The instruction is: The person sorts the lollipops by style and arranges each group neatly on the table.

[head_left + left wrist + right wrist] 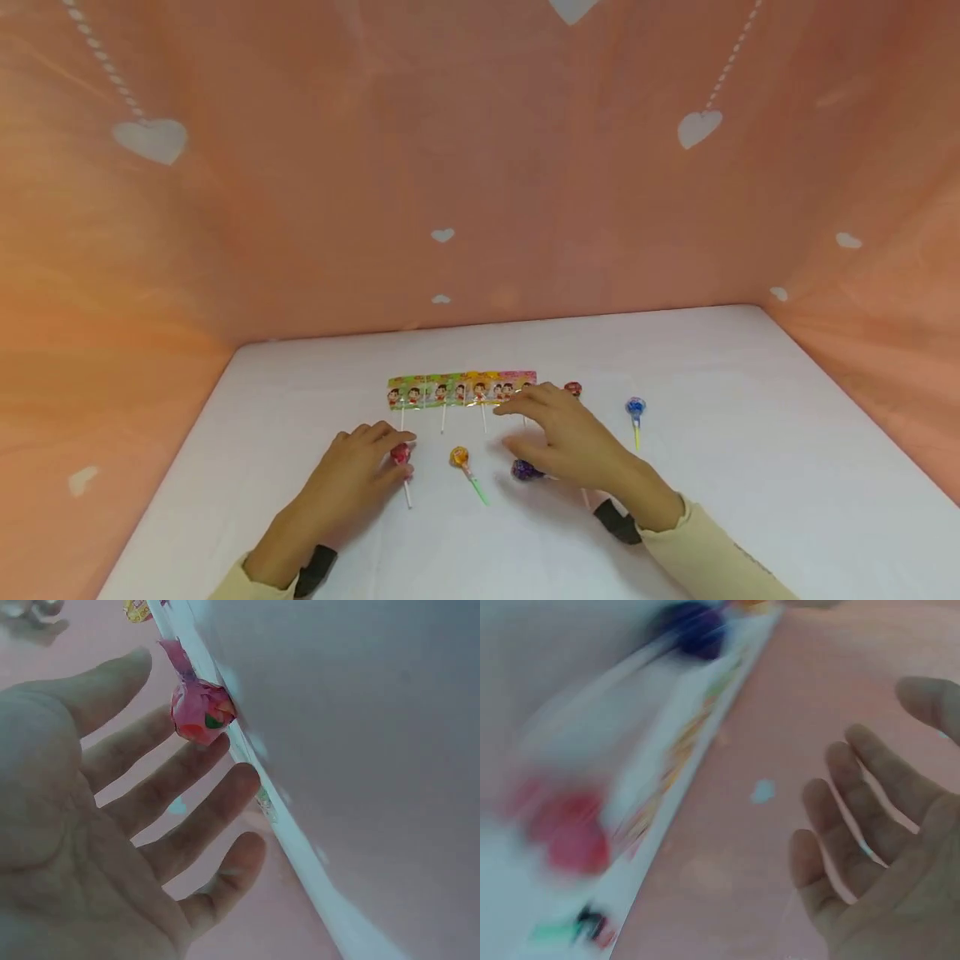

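My left hand [348, 477] is by a pink-wrapped lollipop [401, 454], thumb and forefinger on either side of its head. In the left wrist view, the fingers spread loosely beside that lollipop [201, 712], not curled round it. My right hand [581, 437] hovers with parted fingers over a purple lollipop [527, 471], partly hiding it. The right wrist view has the relaxed fingers [840, 795] holding nothing; a purple lollipop [701, 631] and a blurred red-pink one [574, 832] lie apart from them. Between the hands lies an orange lollipop [460, 457] with a green stick.
Behind the hands lies a strip of flat-packed lollipops [435, 392] with white sticks. A red lollipop [573, 388] shows behind the right hand, and a blue one [636, 407] lies further right. The white table [712, 367] meets pink heart-printed cloth [495, 183] at the back and sides.
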{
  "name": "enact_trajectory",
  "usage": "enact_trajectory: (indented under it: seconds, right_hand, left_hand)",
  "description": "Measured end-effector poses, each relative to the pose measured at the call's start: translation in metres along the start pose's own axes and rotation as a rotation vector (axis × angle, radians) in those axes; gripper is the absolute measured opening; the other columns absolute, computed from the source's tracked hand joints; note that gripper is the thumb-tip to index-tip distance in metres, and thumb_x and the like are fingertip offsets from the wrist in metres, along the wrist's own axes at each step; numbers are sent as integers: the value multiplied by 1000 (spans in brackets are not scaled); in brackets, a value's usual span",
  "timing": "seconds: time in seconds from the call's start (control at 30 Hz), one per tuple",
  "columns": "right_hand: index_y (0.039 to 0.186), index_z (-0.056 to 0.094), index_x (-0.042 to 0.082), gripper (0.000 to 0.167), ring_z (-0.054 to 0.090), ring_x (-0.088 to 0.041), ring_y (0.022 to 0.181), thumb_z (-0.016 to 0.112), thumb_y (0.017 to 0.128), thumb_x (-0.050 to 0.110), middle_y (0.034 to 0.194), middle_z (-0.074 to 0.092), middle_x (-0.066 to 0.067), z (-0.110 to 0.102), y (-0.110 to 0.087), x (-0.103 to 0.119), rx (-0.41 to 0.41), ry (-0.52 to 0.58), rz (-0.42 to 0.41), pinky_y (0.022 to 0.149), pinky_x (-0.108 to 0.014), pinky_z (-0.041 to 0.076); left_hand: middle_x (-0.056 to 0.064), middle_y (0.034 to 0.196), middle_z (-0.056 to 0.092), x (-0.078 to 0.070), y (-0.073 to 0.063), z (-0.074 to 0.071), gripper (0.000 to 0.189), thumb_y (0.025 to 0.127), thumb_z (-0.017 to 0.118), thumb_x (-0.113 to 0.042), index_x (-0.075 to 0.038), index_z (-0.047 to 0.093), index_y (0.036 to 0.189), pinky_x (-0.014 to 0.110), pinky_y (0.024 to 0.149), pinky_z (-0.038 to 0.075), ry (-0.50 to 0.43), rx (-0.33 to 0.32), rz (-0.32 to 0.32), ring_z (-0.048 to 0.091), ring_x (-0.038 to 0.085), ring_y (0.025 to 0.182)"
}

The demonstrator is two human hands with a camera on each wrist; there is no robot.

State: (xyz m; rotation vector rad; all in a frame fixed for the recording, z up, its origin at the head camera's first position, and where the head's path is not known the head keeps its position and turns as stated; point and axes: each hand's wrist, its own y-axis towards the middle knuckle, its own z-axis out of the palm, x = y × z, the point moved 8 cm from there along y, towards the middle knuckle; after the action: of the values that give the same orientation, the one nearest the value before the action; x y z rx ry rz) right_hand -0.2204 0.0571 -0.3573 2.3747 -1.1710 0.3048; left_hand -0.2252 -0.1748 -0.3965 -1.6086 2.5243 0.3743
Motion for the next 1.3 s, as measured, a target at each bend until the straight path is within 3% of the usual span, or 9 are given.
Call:
enact_trajectory:
  seconds: [0.2, 0.3, 0.43, 0.6, 0.83, 1.07, 1.3]
  right_hand:
    - [125, 68, 17, 36, 50, -30, 135, 68, 91, 30, 133, 63, -4, 20, 19, 28, 113, 158, 91, 114, -53, 35]
    - [125, 67, 17, 37, 44, -35, 140, 70, 91, 31, 139, 60, -9, 27, 21, 26, 134, 219, 146, 116, -56, 31]
    - [123, 68, 14, 34, 48, -34, 136, 70, 90, 25, 136, 60, -11, 35, 21, 17, 139, 246, 155, 115, -54, 34]
    - [123, 68, 12, 34, 54, -28, 127, 69, 90, 20, 128, 64, -7, 52, 22, 12, 206, 236, 110, 110, -49, 40]
    - [124, 70, 18, 32, 57, -20, 124, 69, 92, 22, 125, 66, 1, 62, 27, 18, 249, 110, 21, 109, -43, 42]
    - [116, 74, 26, 24, 61, -12, 113, 70, 92, 25, 116, 71, 11, 75, 28, 15, 270, 85, 50, 101, -34, 47]
    - [109, 76, 28, 21, 62, -7, 98, 73, 89, 22, 105, 72, 12, 70, 29, 7, 239, 88, 137, 89, -33, 51]
  left_hand:
    - [0, 107, 67, 4, 2, 2, 35, 85, 77, -21, -12, 71, 119, 46, 89, 49, -96, 30, -42, 61, 21, 101]
    - [1, 105, 67, 3, 3, 5, 33, 85, 77, -18, -10, 71, 116, 45, 91, 50, -144, 28, -38, 60, 21, 101]
    - [2, 104, 67, 3, 5, 8, 31, 85, 77, -17, -7, 72, 114, 44, 93, 51, -170, 31, -30, 59, 21, 100]
    - [0, 101, 67, 8, 3, 9, 29, 86, 76, -17, -9, 72, 114, 44, 93, 51, -181, 57, -79, 59, 19, 99]
    - [-6, 104, 70, 10, 3, 8, 24, 88, 75, -22, -15, 73, 111, 45, 96, 50, -181, 49, -99, 61, 17, 104]
    - [-7, 103, 71, 7, 3, 6, 22, 85, 77, -23, -18, 74, 107, 43, 88, 52, -108, 38, -113, 62, 15, 99]
    - [-8, 101, 72, 3, 2, 3, 18, 85, 77, -21, -19, 75, 103, 41, 84, 52, -95, 13, -98, 62, 15, 95]
